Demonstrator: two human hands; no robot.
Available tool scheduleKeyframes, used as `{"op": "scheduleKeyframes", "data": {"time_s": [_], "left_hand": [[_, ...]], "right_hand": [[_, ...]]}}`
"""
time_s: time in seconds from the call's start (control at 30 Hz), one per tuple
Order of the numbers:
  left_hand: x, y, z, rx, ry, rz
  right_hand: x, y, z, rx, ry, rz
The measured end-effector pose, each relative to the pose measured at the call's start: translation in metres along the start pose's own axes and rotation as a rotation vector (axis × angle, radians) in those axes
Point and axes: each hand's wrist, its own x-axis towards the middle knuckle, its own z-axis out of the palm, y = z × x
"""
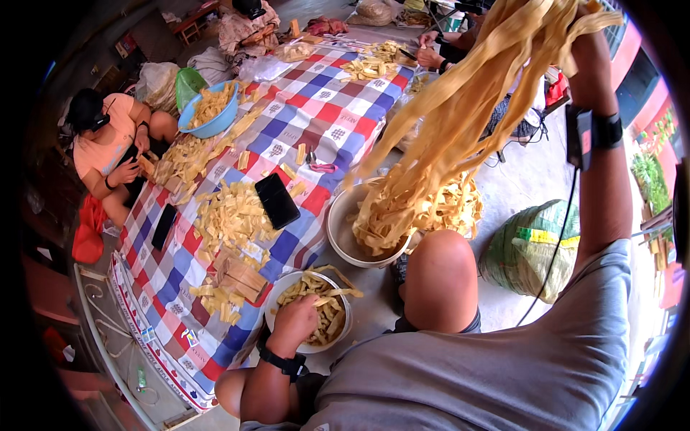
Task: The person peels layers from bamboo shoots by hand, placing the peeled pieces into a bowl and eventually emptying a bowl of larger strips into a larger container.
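My right hand, raised at the upper right, grips a bundle of long, thin yellow strips. The bundle hangs down and leftward, its lower ends in a wide pale basin. More curled strips are heaped just right of the basin. My left hand is at a smaller white tub of darker yellow strips, its fingers closed on a strip that sticks out rightward over the rim. The exact material of the strips cannot be told.
On the checked tablecloth lie short yellow pieces, a wooden block, a phone, another dark phone and a blue basin. A stuffed sack stands right of my knee. Other people sit around the table.
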Motion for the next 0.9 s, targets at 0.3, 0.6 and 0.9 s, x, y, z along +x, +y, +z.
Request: {"op": "scheduleKeyframes", "data": {"time_s": [0.3, 0.6, 0.9], "left_hand": [[0.003, -0.004, 0.006, -0.004, -0.039, -0.051], [0.001, -0.015, 0.016, -0.010, -0.050, -0.098], [0.009, -0.031, 0.032, -0.013, -0.072, -0.096]], "right_hand": [[0.025, 0.037, -0.062, -0.145, 0.130, -0.064], [-0.118, 0.236, -0.090, -0.705, 0.007, 0.120], [-0.227, 0.314, -0.011, -0.828, -0.734, 0.386]]}}
